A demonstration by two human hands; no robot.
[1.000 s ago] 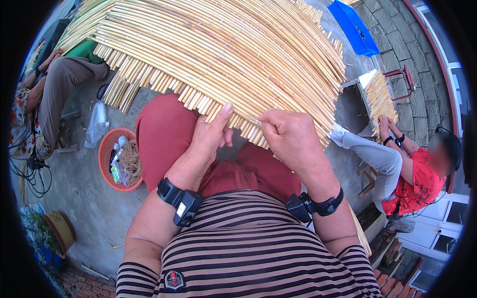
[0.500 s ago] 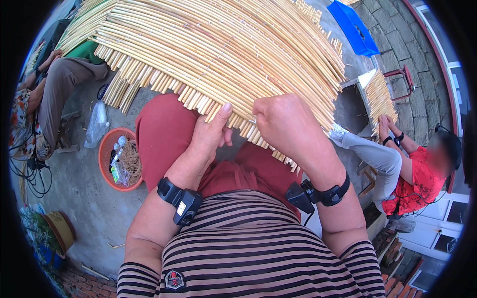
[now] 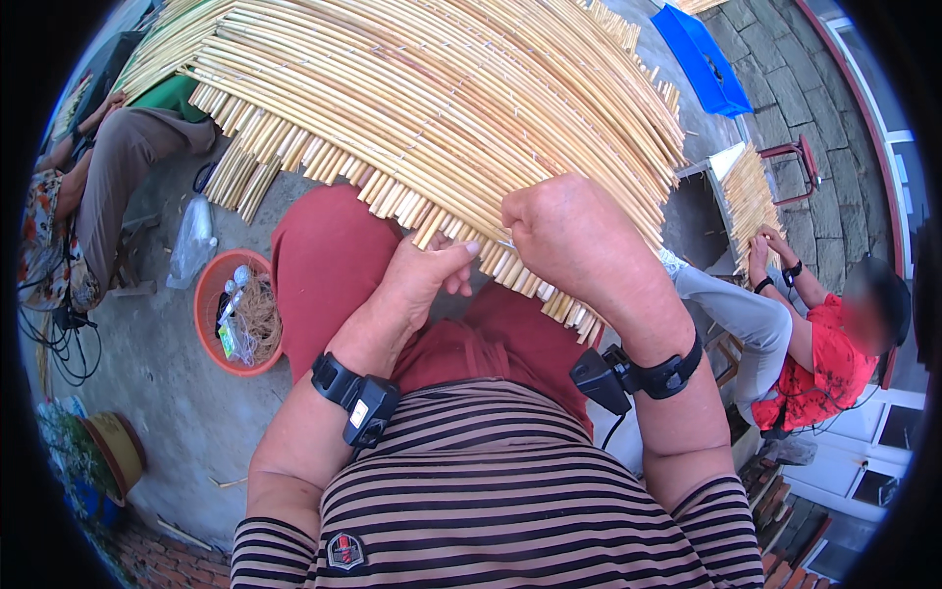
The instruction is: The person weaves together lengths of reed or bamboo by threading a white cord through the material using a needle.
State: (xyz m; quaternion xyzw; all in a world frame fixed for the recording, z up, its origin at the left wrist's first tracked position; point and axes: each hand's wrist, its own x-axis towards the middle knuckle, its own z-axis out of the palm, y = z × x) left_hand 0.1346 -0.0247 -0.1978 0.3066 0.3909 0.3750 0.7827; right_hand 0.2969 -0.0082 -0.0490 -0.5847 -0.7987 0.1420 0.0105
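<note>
A wide mat of pale yellow reeds, tied with rows of light stitches, lies across my knees and stretches away. My left hand is closed at its near edge, thumb toward the right and the other fingers curled at the uneven reed ends. Close to the right of it, my right hand is a fist over the same edge. Something thin and light shows beside its fingers, too small to name; what lies inside the fist is hidden.
An orange basin with twine and small items stands on the floor at left, near a clear plastic bag. A co-worker in red handles a smaller reed mat at right. Another person's leg is at left. A blue bin stands far right.
My left hand has slid slightly right and nearer, its thumb coming down off the top of the mat. My right fist has risen slightly and stays by the edge.
</note>
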